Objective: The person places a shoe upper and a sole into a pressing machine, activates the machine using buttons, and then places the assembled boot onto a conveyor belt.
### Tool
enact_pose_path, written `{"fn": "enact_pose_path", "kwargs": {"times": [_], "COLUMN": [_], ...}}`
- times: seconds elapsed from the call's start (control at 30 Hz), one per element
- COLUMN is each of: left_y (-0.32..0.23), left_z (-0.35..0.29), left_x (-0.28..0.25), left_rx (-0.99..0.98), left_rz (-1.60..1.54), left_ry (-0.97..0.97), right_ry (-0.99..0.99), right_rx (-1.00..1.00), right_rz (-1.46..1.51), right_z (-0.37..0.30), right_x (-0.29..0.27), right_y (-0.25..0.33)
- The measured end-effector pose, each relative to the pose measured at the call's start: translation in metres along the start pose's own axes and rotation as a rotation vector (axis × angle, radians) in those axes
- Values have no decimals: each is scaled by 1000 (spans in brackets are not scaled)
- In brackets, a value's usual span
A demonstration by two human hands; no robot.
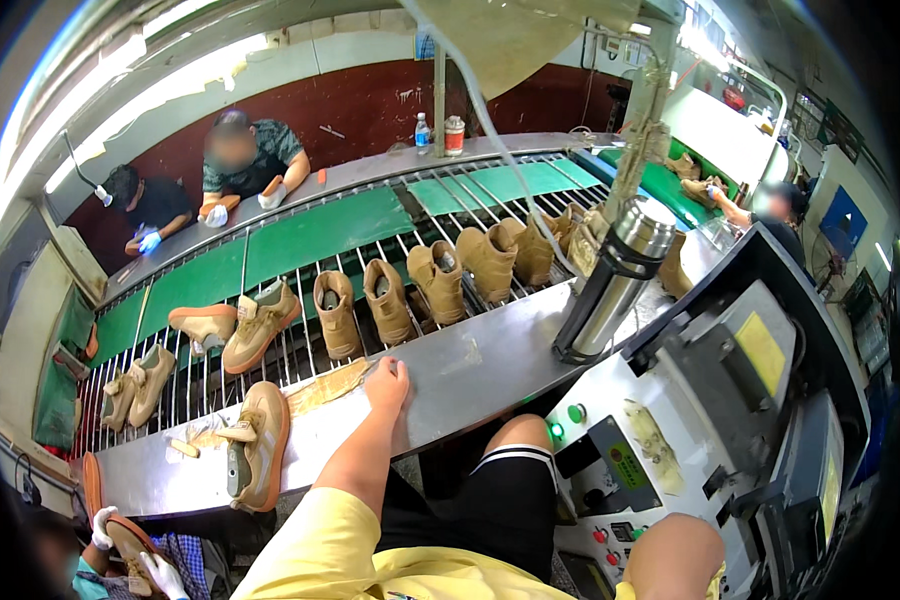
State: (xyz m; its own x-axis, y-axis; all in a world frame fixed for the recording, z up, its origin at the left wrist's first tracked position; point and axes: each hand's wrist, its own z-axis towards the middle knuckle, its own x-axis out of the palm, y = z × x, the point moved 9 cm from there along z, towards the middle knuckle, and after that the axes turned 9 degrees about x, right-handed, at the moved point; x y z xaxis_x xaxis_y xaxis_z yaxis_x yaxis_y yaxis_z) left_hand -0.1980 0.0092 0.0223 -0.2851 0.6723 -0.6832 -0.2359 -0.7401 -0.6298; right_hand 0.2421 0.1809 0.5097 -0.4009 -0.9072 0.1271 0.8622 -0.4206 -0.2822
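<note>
My left hand (pixel 386 382) rests on the metal ledge (pixel 470 362) in loosely curled fingers, with nothing seen in it. Just beyond it stand tan ankle boots (pixel 388 303) in a row on the roller rack (pixel 295 350). To its left, a beige low shoe (pixel 260 445) with a gum sole lies on the ledge. Behind that are more beige shoes (pixel 260 327) on the rollers. A steel thermos (pixel 620 280) with black bands stands to the right. My right arm (pixel 675 555) is bent at the lower right, and its hand is out of sight.
A machine with a control panel (pixel 610 470) and buttons stands close on my right. Green sheets (pixel 320 240) cover part of the rollers. Two people (pixel 250 165) work across the line, one person (pixel 780 210) far right, and another holds a shoe (pixel 135 550) lower left.
</note>
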Motion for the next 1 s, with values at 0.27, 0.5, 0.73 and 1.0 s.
{"fn": "enact_pose_path", "kwargs": {"times": [0.27, 0.5, 0.73, 1.0], "left_y": [-5, -6, -7, -4], "left_z": [4, 5, 5, 3], "left_x": [-7, -3, -4, -8], "left_rx": [-64, -52, -39, -2], "left_rz": [18, 9, 15, 16], "left_ry": [85, 85, 72, 16], "right_ry": [2, 13, 8, -3], "right_rx": [75, 84, 82, 80], "right_rz": [68, 84, 94, 103], "right_z": [-16, -21, -22, -21], "right_x": [39, 53, 58, 55], "right_y": [-18, -18, -14, -11]}}
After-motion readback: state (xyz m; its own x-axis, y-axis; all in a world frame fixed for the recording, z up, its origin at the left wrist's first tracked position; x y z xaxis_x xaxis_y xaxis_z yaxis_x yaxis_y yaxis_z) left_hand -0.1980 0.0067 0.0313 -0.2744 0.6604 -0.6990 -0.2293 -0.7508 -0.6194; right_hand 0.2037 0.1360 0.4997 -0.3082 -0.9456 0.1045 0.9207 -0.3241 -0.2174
